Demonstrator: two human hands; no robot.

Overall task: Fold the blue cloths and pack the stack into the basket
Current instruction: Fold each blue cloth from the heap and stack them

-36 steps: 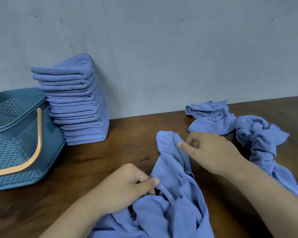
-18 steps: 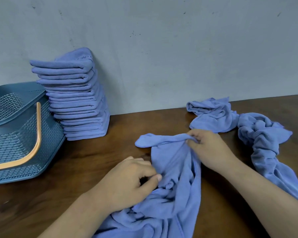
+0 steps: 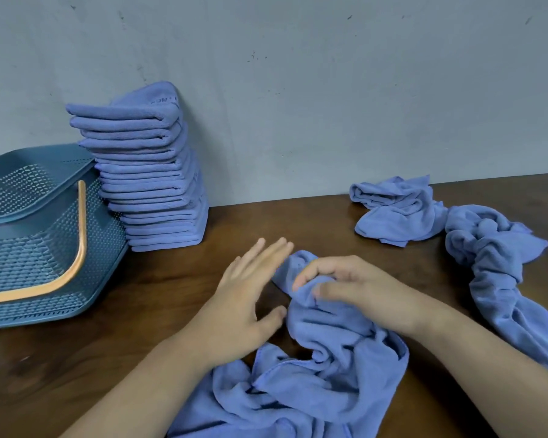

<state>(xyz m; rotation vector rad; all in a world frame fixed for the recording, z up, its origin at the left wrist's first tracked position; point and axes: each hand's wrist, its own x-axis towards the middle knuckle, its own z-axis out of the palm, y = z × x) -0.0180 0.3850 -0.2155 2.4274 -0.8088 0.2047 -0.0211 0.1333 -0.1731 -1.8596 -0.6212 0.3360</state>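
Note:
A crumpled blue cloth lies on the wooden table in front of me. My right hand grips its bunched far end with curled fingers. My left hand is beside it on the left, fingers straight and spread, its thumb touching the cloth's edge. A tall stack of folded blue cloths leans against the wall at the back left. The teal mesh basket with an orange handle stands left of the stack.
Two more crumpled blue cloths lie at the right: one near the wall, one trailing toward the right edge. The grey wall runs along the table's far side. Bare brown table shows at the front left.
My left hand has let go of the cloth and opened with straight fingers. My right hand has pulled the cloth's far end back toward the middle and bunched it.

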